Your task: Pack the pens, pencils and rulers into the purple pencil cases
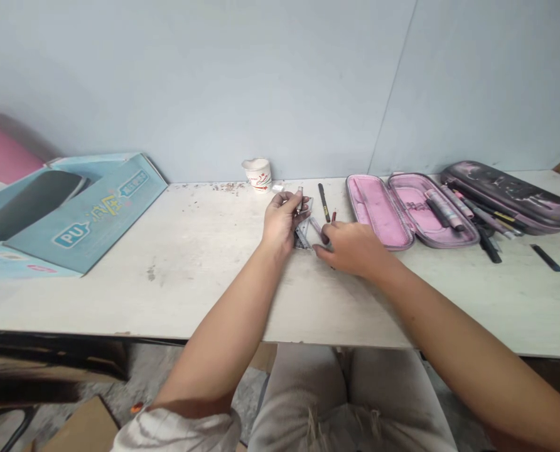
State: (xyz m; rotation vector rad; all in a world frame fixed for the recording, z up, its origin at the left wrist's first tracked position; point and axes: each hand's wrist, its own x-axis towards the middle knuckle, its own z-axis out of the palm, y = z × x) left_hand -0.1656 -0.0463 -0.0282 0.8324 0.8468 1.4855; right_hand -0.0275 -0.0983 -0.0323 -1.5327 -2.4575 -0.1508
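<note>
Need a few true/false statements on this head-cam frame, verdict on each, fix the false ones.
1. The left hand grips the blue cardboard box. False: the blue cardboard box sits at the far left of the table, apart from both hands.
2. The right hand is at a small translucent piece in the middle of the table. True.
3. A white paper cup with red print stands back by the wall. True.
4. The pink-lined pencil case is zipped shut. False: it lies open, to the right of the hands.
</note>
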